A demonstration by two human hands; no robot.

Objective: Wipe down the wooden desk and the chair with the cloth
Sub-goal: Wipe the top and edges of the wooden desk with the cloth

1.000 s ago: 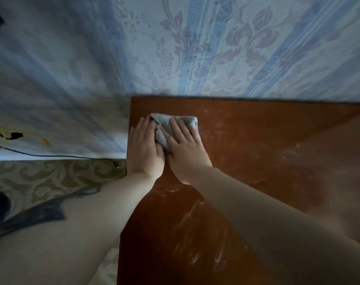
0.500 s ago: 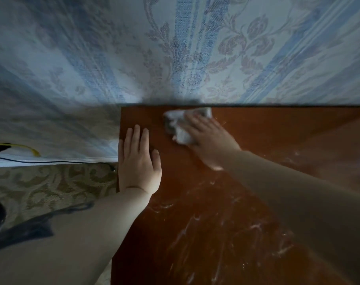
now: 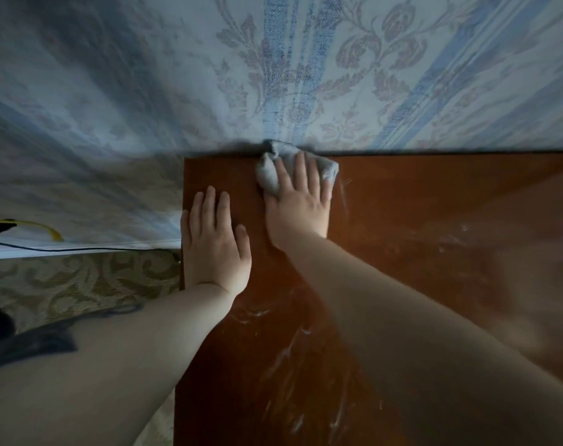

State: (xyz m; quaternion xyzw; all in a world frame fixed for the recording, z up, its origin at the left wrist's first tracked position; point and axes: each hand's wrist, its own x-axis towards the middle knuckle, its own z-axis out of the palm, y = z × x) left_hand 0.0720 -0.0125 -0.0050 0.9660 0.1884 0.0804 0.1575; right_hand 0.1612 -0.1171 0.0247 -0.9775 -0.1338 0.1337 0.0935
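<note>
A reddish-brown wooden desk (image 3: 402, 220) fills the right and lower part of the head view, its back edge against the wall. Pale wipe streaks show on its glossy top. A crumpled grey cloth (image 3: 328, 167) lies at the desk's back edge, touching the wall. My right hand (image 3: 298, 204) presses flat on the cloth with straight fingers. Beside it, my left hand (image 3: 214, 239) rests flat on the desk near its left edge, fingers straight, holding nothing. No chair is in view.
Blue floral wallpaper (image 3: 306, 75) rises directly behind the desk. Left of the desk lie a patterned carpet (image 3: 80, 281), a white skirting board (image 3: 80, 252) and black and yellow cables (image 3: 32, 230) along the wall.
My right hand slid the cloth from the desk's back-left corner rightward and up to the wall edge. My left hand came off the cloth and now lies flat by the left edge.
</note>
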